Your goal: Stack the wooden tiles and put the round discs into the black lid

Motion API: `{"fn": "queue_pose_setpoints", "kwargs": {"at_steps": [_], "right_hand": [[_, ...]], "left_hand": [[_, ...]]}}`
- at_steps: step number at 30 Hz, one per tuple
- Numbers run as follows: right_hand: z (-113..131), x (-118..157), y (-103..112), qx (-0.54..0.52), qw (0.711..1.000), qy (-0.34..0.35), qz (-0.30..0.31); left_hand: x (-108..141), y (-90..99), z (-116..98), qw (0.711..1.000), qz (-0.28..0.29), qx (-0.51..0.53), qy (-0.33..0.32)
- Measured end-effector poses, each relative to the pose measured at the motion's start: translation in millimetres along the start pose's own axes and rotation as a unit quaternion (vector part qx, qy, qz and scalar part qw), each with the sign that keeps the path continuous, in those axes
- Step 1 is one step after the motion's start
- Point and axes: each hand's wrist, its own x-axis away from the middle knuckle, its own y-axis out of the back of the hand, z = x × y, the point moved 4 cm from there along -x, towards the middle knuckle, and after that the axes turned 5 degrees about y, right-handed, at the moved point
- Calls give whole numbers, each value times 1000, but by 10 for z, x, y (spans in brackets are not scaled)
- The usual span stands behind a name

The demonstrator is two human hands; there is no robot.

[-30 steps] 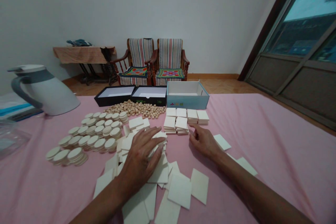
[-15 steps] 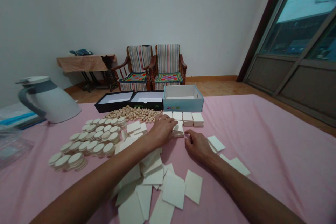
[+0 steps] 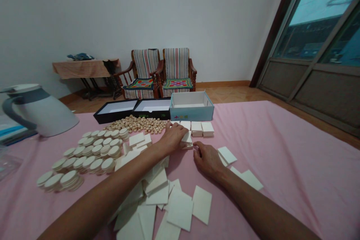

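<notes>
My left hand [image 3: 174,137] reaches over a small stack of square wooden tiles [image 3: 187,139], its fingers closed around the stack's top and far side. Just right of the same stack is my right hand [image 3: 207,158], fingers curled, the tips at or very near the stack's lower right edge; whether they pinch a tile is hidden. Behind the hands stand neat tile stacks [image 3: 207,129] in a row. Many loose square tiles [image 3: 180,210] spread in a heap under and in front of my left forearm. A few more tiles [image 3: 227,155] lie beside my right wrist.
Stacks of round wooden discs [image 3: 97,150] stand at left, behind them a pile of small wooden pieces [image 3: 137,123]. Black trays [image 3: 116,114] and a light-blue box [image 3: 192,113] line the far edge. A grey-white jug [image 3: 50,114] stands far left on the pink cloth [image 3: 281,138].
The view has shifted slightly, so everything sits a little further left. Both hands keep nearly the same place at the stack.
</notes>
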Motion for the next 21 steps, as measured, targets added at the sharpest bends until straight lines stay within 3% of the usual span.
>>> {"fn": "queue_pose_setpoints", "kwargs": {"at_steps": [10,21], "right_hand": [[144,55,7,43,997,61,15],[77,52,-20,24,999,29,-10]], "left_hand": [[27,-34,-13,1000,7,11,6],[90,50,13,1000,-10,3,-4]]}}
